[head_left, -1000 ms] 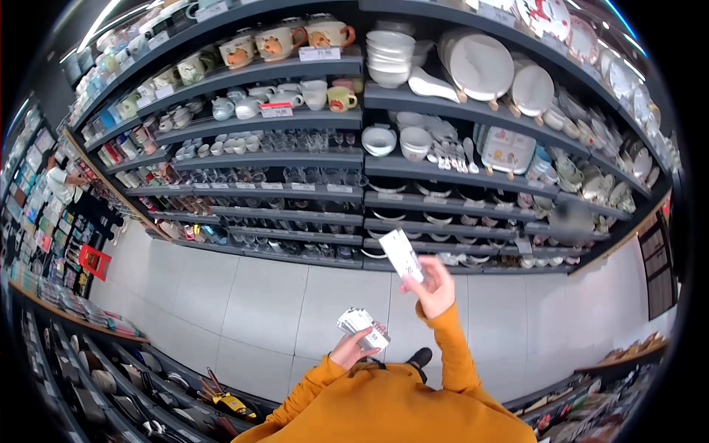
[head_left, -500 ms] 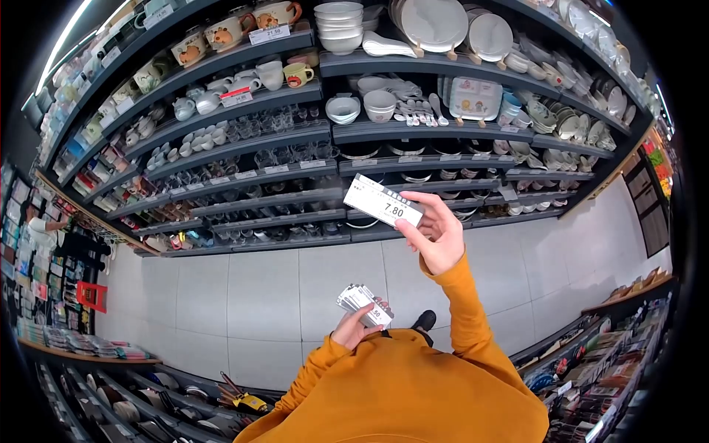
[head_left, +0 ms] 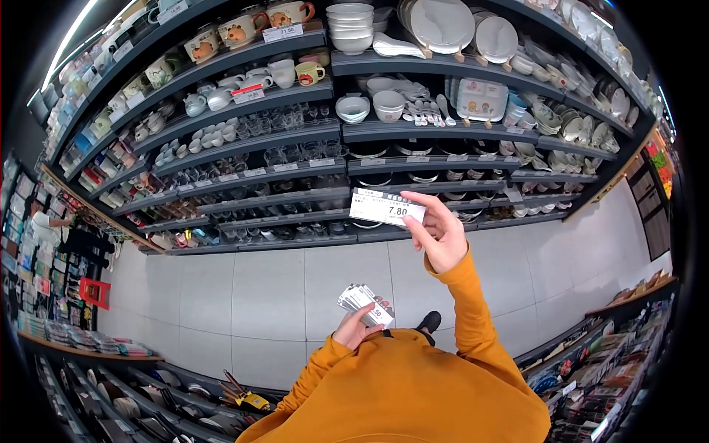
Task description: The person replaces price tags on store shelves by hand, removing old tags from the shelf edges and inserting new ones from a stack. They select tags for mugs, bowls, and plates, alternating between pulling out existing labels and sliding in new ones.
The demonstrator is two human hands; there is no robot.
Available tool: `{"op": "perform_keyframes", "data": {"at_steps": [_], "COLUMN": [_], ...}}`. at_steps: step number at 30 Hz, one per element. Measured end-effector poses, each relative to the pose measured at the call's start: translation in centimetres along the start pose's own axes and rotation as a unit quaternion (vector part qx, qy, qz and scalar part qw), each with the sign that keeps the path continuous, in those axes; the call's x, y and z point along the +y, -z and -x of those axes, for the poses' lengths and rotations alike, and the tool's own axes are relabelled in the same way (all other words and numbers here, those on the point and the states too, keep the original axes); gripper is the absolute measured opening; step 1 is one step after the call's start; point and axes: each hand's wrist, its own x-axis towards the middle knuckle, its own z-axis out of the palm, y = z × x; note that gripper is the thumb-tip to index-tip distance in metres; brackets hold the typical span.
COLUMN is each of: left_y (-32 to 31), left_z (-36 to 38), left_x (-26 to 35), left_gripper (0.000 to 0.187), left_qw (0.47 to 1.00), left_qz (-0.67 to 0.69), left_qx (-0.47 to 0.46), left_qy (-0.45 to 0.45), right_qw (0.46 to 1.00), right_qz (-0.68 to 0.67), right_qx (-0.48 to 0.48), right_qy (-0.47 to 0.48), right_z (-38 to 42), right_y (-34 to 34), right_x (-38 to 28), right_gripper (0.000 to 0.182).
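Between thumb and fingers, my right hand (head_left: pixel 444 238) pinches one end of a white price tag (head_left: pixel 384 209) that reads 7.80. The tag is raised in front of the lower shelves and lies nearly level. Lower down, close to my body, my left hand (head_left: pixel 353 329) is closed on a fanned stack of price tags (head_left: pixel 365 304); the front one shows "50". Some of the stack's far side and the fingers behind it are hidden.
A long shelf unit (head_left: pixel 413 131) with bowls, plates, cups and glasses spans the front. Shelves of kitchen goods (head_left: pixel 159 402) stand behind me on both sides. At the far left are a person (head_left: pixel 46 227) and a red basket (head_left: pixel 94 293).
The 7.80 tag has turned from a slant to nearly level in my right hand. The shelves have shifted slightly right in view. My left hand keeps its stack.
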Motion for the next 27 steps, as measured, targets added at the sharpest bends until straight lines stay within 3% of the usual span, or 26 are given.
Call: {"op": "perform_keyframes", "data": {"at_steps": [27], "left_y": [0.33], "left_z": [0.86], "left_x": [0.09], "left_gripper": [0.039], "left_qw": [1.000], "left_qz": [0.009], "left_qx": [-0.001], "left_qy": [-0.001], "right_qw": [1.000], "right_qz": [0.012], "right_qx": [-0.004], "right_qy": [0.010], "right_z": [0.59], "right_y": [-0.95], "right_x": [0.23], "right_gripper": [0.034]}}
